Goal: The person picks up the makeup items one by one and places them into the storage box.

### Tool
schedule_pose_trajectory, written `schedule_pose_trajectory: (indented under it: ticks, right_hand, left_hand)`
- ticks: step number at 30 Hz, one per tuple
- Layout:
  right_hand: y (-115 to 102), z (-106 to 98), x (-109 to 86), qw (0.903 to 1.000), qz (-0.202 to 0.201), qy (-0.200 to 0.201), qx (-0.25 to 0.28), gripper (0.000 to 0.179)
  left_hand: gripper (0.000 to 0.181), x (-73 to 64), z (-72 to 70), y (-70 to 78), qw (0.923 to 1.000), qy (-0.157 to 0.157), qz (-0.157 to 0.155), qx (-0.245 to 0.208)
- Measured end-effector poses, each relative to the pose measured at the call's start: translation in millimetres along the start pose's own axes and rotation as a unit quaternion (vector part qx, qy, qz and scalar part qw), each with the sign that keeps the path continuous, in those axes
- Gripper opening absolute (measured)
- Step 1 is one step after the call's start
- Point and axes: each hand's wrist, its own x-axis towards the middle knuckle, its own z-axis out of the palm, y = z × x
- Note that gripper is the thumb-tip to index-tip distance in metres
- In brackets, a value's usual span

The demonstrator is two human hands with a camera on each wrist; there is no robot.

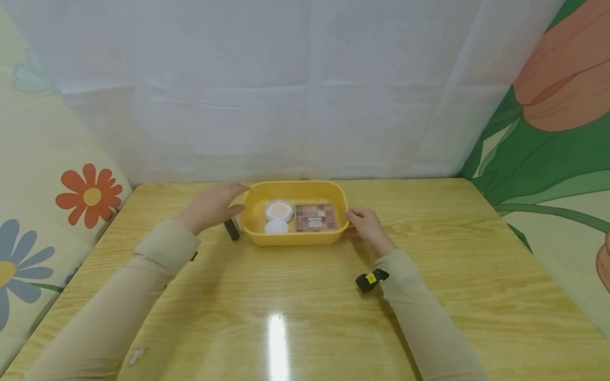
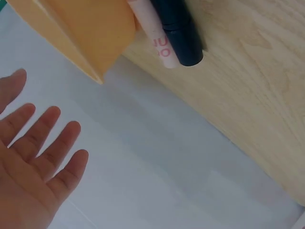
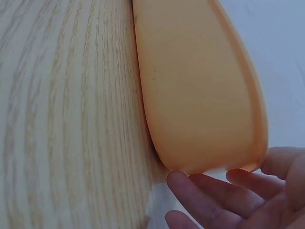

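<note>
A yellow plastic basin (image 1: pixel 295 239) stands on the table. Inside it lie an eyeshadow palette (image 1: pixel 315 218), a round compact (image 1: pixel 279 211) and a white round item (image 1: pixel 276 226). At the basin's right end my right hand (image 1: pixel 369 227) grips the rim, thumb on top and fingers against the outer wall, as the right wrist view also shows. My left hand (image 1: pixel 214 203) hovers by the left end; the left wrist view shows its fingers spread and holding nothing. Below that hand, a black tube (image 2: pixel 183 40) and a pink tube (image 2: pixel 155 33) stand side by side next to the basin.
The wooden table (image 1: pixel 314 296) reaches back to a white cloth backdrop (image 1: pixel 295 95). Flower-patterned panels flank it at the left and right. A small pale scrap or mark (image 1: pixel 135 356) shows near the front left.
</note>
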Motion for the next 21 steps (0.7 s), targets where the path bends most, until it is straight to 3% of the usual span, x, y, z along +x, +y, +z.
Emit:
schedule_pose_trajectory:
  ticks: [6, 12, 21]
  right_hand:
    - [-1.1, -0.5, 0.2, 1.0, 0.008, 0.001, -0.002, 0.041]
    - [0.2, -0.6, 0.6, 1.0, 0.005, -0.002, 0.005, 0.041]
    - [1.1, 0.4, 1.0, 1.0, 0.001, 0.0, -0.004, 0.04]
  left_hand:
    - [0.049, -4.3, 2.0, -0.2, 0.9975, 0.001, -0.068, -0.016]
    - [0.045, -7.7, 6.0, -4.9, 0.9897, -0.019, -0.136, -0.039]
    - [0.046, -10.4, 23.1, -12.2, 0.9823, -0.016, -0.174, -0.068]
